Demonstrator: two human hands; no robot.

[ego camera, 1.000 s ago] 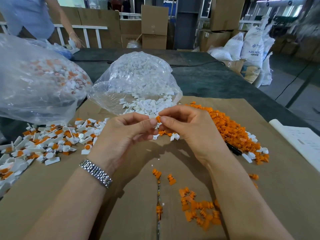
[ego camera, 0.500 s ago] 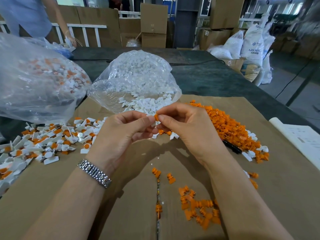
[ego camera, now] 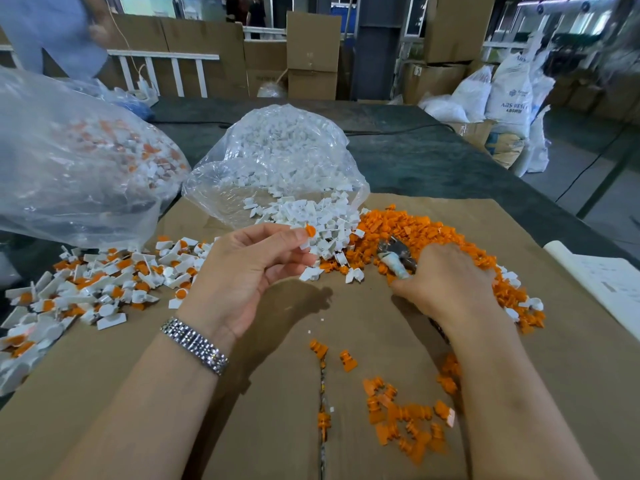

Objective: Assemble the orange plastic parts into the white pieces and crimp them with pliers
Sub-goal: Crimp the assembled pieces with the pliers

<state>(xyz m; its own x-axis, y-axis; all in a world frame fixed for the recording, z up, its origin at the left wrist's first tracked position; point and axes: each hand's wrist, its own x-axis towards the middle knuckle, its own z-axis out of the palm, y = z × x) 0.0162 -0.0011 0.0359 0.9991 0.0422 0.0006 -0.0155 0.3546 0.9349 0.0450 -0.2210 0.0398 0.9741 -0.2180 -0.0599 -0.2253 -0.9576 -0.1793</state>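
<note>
My left hand pinches a white piece with an orange part seated in it, held up near the spill of loose white pieces. My right hand lies to the right on the heap of orange parts and grips the pliers, whose metal jaws stick out past my fingers toward the left. The plier handles are hidden under my palm.
A pile of assembled white-and-orange pieces lies at the left. Behind stand an open clear bag of white pieces and a larger bag of assembled ones. Loose orange parts lie near me on the cardboard. Paper sits at right.
My hands have separated. The right hand left the piece and moved right onto the orange heap, taking hold of the pliers. The left hand keeps the assembled piece.
</note>
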